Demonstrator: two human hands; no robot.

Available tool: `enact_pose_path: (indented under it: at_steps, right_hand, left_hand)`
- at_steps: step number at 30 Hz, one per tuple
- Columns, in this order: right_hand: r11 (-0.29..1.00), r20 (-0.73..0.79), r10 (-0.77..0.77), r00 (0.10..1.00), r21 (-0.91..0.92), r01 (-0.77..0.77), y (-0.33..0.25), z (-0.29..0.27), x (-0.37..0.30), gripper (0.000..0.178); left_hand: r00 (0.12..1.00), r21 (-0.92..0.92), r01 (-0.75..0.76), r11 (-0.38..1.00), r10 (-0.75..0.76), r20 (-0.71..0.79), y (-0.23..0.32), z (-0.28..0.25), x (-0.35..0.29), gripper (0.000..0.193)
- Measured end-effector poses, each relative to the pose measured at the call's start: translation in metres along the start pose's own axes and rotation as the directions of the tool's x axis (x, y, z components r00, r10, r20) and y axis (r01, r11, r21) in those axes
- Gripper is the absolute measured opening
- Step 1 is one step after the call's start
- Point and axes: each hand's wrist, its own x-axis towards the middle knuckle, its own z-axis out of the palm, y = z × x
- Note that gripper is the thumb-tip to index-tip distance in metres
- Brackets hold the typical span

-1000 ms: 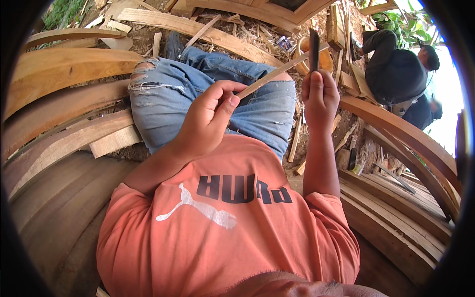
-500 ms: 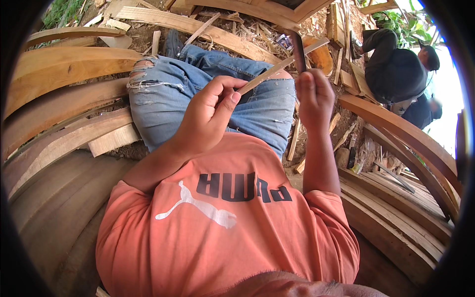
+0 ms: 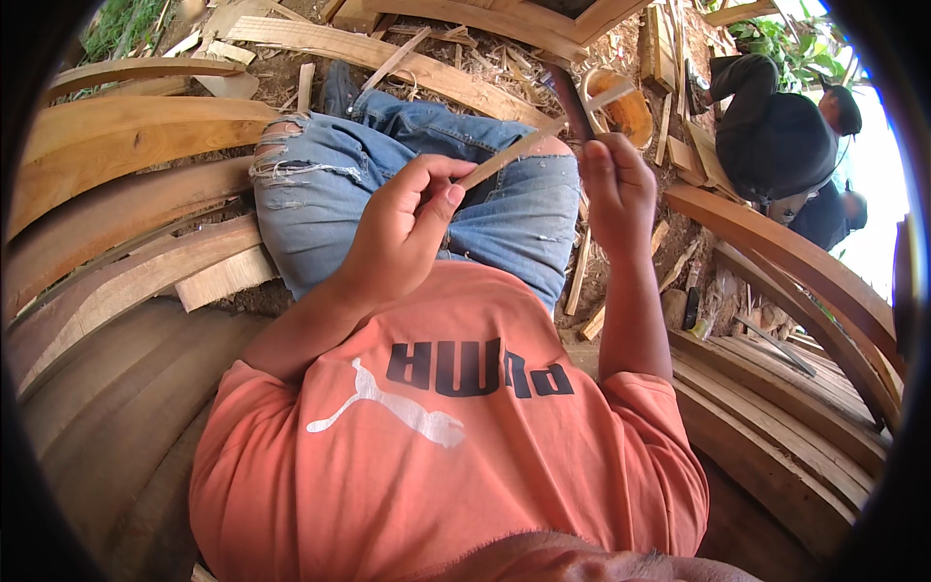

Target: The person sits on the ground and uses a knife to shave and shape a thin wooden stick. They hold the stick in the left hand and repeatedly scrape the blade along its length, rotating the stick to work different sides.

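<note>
My left hand pinches the near end of a thin, pale wooden strip between thumb and fingers. The strip slants up and away to the right, above my right knee. In my right hand is a knife, its dark blade pointing away from me and leaning left. The fingers wrap round its handle, which is mostly hidden. The blade crosses the far part of the strip; whether the two touch I cannot tell.
Curved planks lie stacked at my left, and more boards at my right. A cut log piece stands beyond the knife among wood chips. At the far right a person in dark clothes crouches, another figure behind.
The knife blade has tipped to the left, its tip now farther from the log piece. My left hand with the strip has shifted only slightly.
</note>
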Motion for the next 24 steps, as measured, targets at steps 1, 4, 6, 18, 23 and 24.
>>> enact_pose_path:
  at_steps: [1,4,6,18,23,24]
  right_hand:
    - [0.996,-0.022,0.07,0.997,0.062,-0.069,-0.001,-0.007,0.003,0.027]
    - [0.995,-0.017,0.052,0.999,0.089,-0.05,-0.004,-0.005,0.0,0.027]
    - [0.999,0.029,-0.002,1.0,0.049,0.0,-0.001,0.0,0.001,0.028]
    - [0.973,0.023,0.102,0.994,0.204,-0.105,-0.007,-0.003,0.003,0.03]
    - [0.995,0.129,0.091,0.988,0.04,-0.097,-0.013,0.003,0.0,0.031]
    - [0.98,0.061,0.128,0.99,0.144,-0.136,-0.011,0.0,0.004,0.031]
  left_hand:
    - [1.0,-0.008,0.004,1.0,-0.004,-0.001,-0.002,-0.001,-0.001,0.019]
    - [0.998,0.037,-0.054,0.998,0.055,-0.015,0.005,0.003,0.003,0.019]
    - [1.0,0.013,0.007,1.0,-0.007,0.001,0.003,0.0,0.002,0.019]
    - [0.998,0.098,-0.059,0.993,0.06,-0.003,0.002,-0.002,0.002,0.019]
    - [0.999,0.125,-0.047,0.991,0.049,-0.008,0.007,-0.002,0.004,0.019]
    - [0.999,0.137,-0.051,0.989,0.053,-0.011,0.005,-0.002,0.003,0.019]
